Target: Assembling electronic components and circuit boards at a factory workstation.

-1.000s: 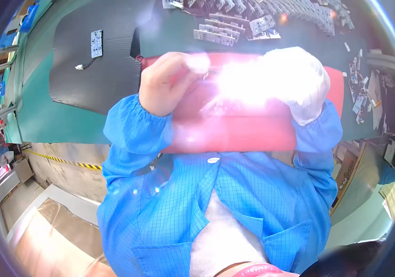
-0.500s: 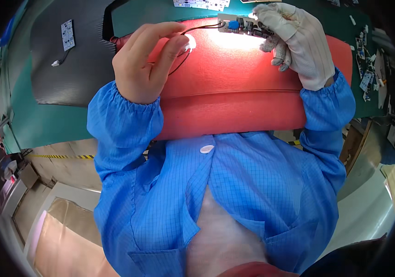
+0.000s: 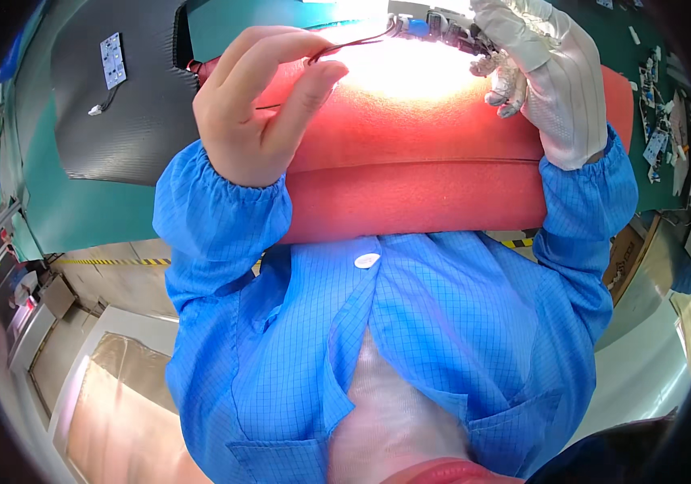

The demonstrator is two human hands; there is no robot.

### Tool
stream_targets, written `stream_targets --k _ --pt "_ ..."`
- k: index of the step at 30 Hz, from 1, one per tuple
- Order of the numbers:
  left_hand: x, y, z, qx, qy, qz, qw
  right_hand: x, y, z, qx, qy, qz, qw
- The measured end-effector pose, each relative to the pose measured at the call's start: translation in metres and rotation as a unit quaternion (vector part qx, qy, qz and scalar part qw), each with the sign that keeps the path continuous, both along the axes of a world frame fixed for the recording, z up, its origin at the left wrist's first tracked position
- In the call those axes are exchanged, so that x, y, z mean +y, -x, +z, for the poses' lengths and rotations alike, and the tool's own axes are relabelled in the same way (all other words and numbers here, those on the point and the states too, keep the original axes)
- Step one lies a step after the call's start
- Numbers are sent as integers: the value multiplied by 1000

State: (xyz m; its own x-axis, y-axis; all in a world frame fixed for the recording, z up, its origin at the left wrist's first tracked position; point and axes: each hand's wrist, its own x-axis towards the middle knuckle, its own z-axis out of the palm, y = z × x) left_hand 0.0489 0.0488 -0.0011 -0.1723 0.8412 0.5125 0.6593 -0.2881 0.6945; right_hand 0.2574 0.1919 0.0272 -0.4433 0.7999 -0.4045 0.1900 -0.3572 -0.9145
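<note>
A narrow circuit board (image 3: 418,29) with a blue part and several dark components is held near the top edge under a glaring light. My right hand (image 3: 551,81), in a whitish glove with stained fingertips, grips its right end. Dark thin wires (image 3: 361,41) run from the board's left end to my bare left hand (image 3: 260,97). Its forefinger and thumb are curled about the wires, with a gap showing between their tips. The wires' far end is hidden by the hand. Beneath both hands lies a red padded cushion (image 3: 418,194).
A small white board (image 3: 113,60) with a short lead and white connector rests on a black ribbed sheet (image 3: 119,145) at the left. Several small boards (image 3: 656,145) are heaped at the right of the green mat (image 3: 79,214). A brown box (image 3: 624,250) stands below right.
The circuit board and my right hand have moved up and slightly right. The glare on the cushion has grown. The white connector at my left fingertips no longer shows.
</note>
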Motion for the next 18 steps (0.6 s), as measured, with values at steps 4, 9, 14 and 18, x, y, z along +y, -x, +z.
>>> stream_targets --k 4,9,14,18 --pt "0 -7 4 -54 26 -4 998 -10 18 24 -101 -107 123 981" --pt "6 -20 21 -63 31 -30 997 4 3 3 -2 -497 263 827" --pt "-14 -13 82 -300 3 -31 953 -2 5 5 10 -348 102 932" --pt "-29 25 70 -293 27 147 944 4 1 2 -195 -675 70 708"
